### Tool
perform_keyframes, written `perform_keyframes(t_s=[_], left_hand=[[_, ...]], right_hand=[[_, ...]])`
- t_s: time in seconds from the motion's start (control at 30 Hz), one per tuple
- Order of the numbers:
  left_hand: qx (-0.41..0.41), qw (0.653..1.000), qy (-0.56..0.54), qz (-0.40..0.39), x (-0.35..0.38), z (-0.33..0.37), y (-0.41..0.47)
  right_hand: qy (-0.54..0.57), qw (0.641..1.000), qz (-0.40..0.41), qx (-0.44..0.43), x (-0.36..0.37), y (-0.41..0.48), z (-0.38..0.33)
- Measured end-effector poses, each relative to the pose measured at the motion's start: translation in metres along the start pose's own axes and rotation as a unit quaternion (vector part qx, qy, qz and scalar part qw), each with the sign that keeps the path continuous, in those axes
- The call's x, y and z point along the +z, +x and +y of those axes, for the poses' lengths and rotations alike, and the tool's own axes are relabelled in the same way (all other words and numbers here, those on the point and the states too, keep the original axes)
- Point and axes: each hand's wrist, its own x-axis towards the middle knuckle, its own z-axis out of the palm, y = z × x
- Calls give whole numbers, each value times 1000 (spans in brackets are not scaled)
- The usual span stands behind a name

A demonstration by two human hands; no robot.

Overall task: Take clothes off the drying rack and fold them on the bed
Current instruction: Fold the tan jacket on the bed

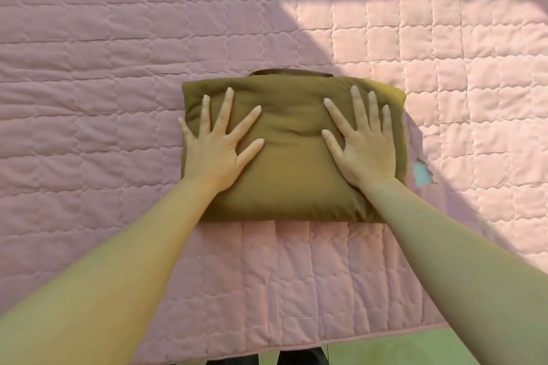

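An olive-brown garment [292, 157], folded into a thick rectangle, lies on the pink quilted bed cover [118, 68]. My left hand [218, 145] presses flat on its left half with the fingers spread and straight. On the right half my right hand [363, 142] presses down the same way, palm flat. Both forearms reach in from the bottom of the view. The drying rack is out of sight.
A small light-blue patch [422, 175] shows on the cover just right of the garment. Sunlight falls across the right part of the bed. The bed's near edge [296, 347] runs along the bottom, with green floor [385, 352] below it.
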Motion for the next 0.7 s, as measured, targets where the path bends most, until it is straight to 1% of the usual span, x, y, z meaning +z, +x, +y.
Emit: perform_keyframes(t_s=[0.1,0.17,0.23,0.27,0.3,0.33,0.37,0.4,0.47,0.5,0.53,0.57,0.6,0.7], left_hand=[[-34,998,-46,-23,0,-11,-1],[-68,994,-75,-32,-2,-13,-4],[-111,987,-113,-7,-5,-9,-10],[-140,980,-141,27,-6,-5,-15],[-182,965,-178,65,-8,0,-20],[-236,941,-225,92,-10,3,-23],[-295,909,-277,101,-12,5,-25],[-345,876,-324,92,-14,6,-25],[-409,822,-393,48,-21,3,-23],[-427,798,-425,29,-23,0,-22],[-437,777,-452,16,-25,-2,-20],[-444,758,-478,9,-25,-6,-23],[-443,748,-494,1,-26,-7,-24],[-418,739,-529,-12,-26,-11,-32]], right_hand=[[17,998,-5,55,8,-1,6],[48,992,1,120,7,-6,3],[110,973,8,202,1,-10,2],[155,956,11,247,-3,-11,1],[202,935,15,290,-8,-14,0],[249,909,17,333,-12,-16,-1],[296,877,14,378,-18,-19,0],[347,837,5,423,-23,-21,3],[445,744,-41,497,-35,-24,9],[477,710,-73,512,-41,-25,12],[501,687,-97,517,-44,-26,16],[515,679,-112,511,-46,-26,17],[531,674,-114,501,-47,-25,20],[570,674,-101,459,-53,-28,16]])
